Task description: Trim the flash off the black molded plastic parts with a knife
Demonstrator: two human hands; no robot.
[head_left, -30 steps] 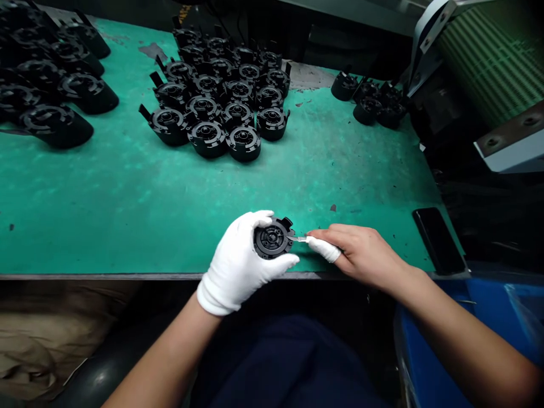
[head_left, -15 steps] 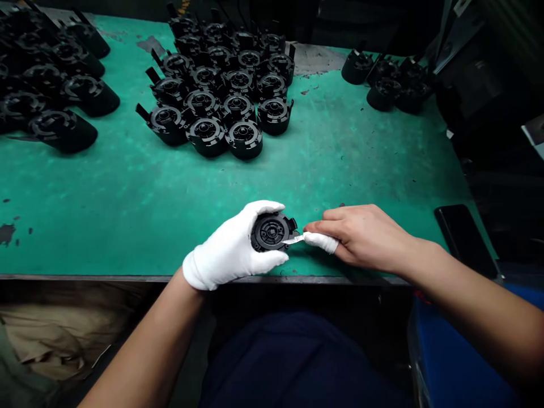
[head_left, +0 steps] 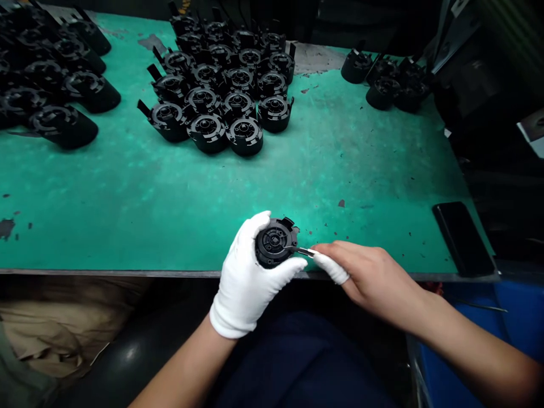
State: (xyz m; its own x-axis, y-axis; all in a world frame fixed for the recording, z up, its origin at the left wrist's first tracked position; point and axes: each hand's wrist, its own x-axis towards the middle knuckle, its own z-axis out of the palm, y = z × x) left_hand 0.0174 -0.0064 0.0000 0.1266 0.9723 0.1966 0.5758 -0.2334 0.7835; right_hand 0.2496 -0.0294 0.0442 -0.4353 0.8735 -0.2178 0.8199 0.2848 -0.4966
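In a white glove, my left hand (head_left: 249, 277) is wrapped round a round black plastic housing (head_left: 274, 241), with its ringed, moulded end face turned up. The thumb lies along the near side and the fingers along the far left side. My right hand (head_left: 365, 272) is bare except for a white wrap on the thumb. It pinches a small thin metal blade (head_left: 302, 251) between thumb and forefinger. The blade's tip reaches over the right part of the housing's face; whether it touches is too small to tell.
Several similar black housings (head_left: 244, 133) stand grouped on the green table (head_left: 106, 221). More housings (head_left: 63, 126) are at the left and a smaller group (head_left: 382, 93) at the back right. A black phone (head_left: 463, 238) lies near the right edge. Something blue (head_left: 450, 351) is below it.
Both hands have come nearer to me, and my left hand has turned more upright with the housing. The blade's tip has moved inward over the face, its angle changed.
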